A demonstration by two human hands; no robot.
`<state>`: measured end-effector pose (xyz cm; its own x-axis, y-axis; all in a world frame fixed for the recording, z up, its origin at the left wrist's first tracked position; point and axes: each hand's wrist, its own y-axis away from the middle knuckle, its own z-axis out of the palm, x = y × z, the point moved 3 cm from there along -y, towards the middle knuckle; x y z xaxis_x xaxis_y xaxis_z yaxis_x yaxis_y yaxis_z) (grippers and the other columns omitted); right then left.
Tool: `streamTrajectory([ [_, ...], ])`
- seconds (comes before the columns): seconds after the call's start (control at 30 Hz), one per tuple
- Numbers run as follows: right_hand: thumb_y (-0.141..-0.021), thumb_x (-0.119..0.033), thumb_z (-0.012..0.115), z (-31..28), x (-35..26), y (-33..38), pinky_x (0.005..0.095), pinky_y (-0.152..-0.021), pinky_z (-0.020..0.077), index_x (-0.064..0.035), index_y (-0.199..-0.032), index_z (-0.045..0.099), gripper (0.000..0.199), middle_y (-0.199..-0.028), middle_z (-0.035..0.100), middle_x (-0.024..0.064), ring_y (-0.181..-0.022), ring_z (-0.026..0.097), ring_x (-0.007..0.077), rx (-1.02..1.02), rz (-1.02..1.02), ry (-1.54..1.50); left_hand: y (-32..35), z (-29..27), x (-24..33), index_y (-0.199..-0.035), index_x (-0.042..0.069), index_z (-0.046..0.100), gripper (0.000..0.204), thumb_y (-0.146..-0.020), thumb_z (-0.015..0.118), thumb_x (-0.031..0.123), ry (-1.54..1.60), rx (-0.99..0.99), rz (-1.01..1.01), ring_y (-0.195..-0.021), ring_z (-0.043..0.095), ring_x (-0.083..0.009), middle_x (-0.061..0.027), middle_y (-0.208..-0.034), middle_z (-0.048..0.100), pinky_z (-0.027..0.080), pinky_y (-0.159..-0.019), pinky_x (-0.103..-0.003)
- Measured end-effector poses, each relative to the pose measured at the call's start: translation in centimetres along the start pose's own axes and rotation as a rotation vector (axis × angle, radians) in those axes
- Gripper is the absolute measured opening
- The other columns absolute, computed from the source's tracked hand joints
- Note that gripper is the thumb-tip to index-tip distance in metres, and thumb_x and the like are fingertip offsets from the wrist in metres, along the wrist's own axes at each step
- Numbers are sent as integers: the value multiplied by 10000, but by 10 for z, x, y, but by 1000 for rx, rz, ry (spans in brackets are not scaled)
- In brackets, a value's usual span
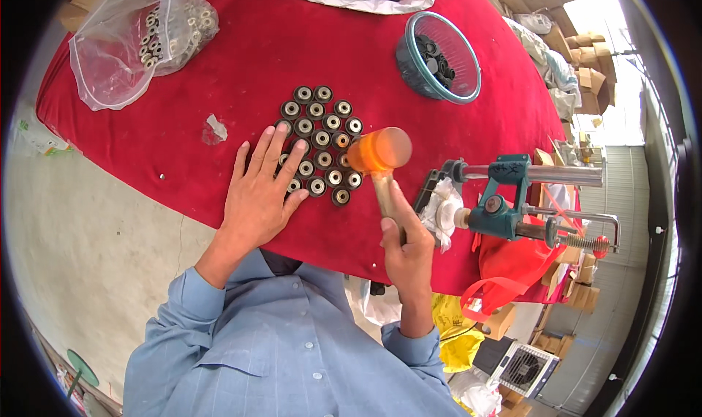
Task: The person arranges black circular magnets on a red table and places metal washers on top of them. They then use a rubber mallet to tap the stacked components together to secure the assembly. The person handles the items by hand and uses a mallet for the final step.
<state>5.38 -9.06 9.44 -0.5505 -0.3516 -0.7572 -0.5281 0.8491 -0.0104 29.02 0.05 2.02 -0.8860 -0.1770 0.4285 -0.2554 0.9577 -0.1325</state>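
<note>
Several small black rollers [322, 139] with metal bearings in their centres stand in a close cluster on the red-covered table [219, 153]. My left hand [257, 197] lies flat with its fingers spread, the fingertips on the rollers at the cluster's left side and partly hiding them. My right hand [408, 252] is wrapped round the wooden handle of a mallet [380, 151]. The mallet's orange, translucent head is over the right edge of the cluster and covers part of a roller there. Whether the head touches the rollers, I cannot tell.
A clear plastic bag [110, 58] of small metal bearings lies at the far left. Beyond the cluster stand a blue-green basket [439, 88] of black parts and a white sack [395, 6]. To the right are a green hand press [504, 197] and a red bag [512, 263].
</note>
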Motion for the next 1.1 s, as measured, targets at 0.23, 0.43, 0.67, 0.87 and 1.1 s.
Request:
streamTrajectory([
  [0.23, -1035, 42, 585, 18, -3, -24, 233, -693, 523, -43, -1608, 536, 582, -1300, 727, 89, -755, 577, 66, 43, -179, 95, 1, -1, 1, -1675, 140, 426, 782, -991, 718, 380, 0, -10, 11, -1648, 244, -378, -186, -1782, 263, 234, -1311, -599],
  [0.43, -990, 55, 622, 2, -25, -36, 392, -931, 568, -61, -1598, 544, 624, -1198, 732, 255, -998, 743, 334, 13, -34, -33, 3, -2, -1, -1681, 138, 419, 790, -993, 714, 391, 1, -16, 0, -1648, 244, -379, -189, -1784, 258, 232, -1310, -601],
  [0.67, -1019, 18, 605, 26, -19, -64, 366, -878, 571, -60, -1602, 539, 592, -1315, 735, 220, -964, 707, 256, -31, -111, 74, -3, -4, -1, -1668, 126, 436, 786, -995, 715, 422, 10, 14, 24, -1641, 263, -368, -190, -1770, 285, 255, -1300, -606],
  [0.87, -1020, 3, 610, 37, -32, -71, 396, -908, 575, -77, -1589, 559, 577, -1264, 733, 246, -1000, 730, 306, 13, -212, 3, 2, -3, -1, -1665, 130, 442, 784, -998, 714, 437, 2, 10, 16, -1640, 269, -364, -191, -1766, 292, 270, -1294, -606],
  [1.1, -995, 36, 613, 39, -36, -86, 425, -950, 580, -107, -1581, 577, 604, -1212, 736, 274, -1054, 759, 365, 0, -170, -73, 2, -4, -3, -1668, 135, 438, 782, -1003, 707, 448, 17, 11, 12, -1645, 260, -361, -188, -1770, 286, 272, -1291, -604],
])
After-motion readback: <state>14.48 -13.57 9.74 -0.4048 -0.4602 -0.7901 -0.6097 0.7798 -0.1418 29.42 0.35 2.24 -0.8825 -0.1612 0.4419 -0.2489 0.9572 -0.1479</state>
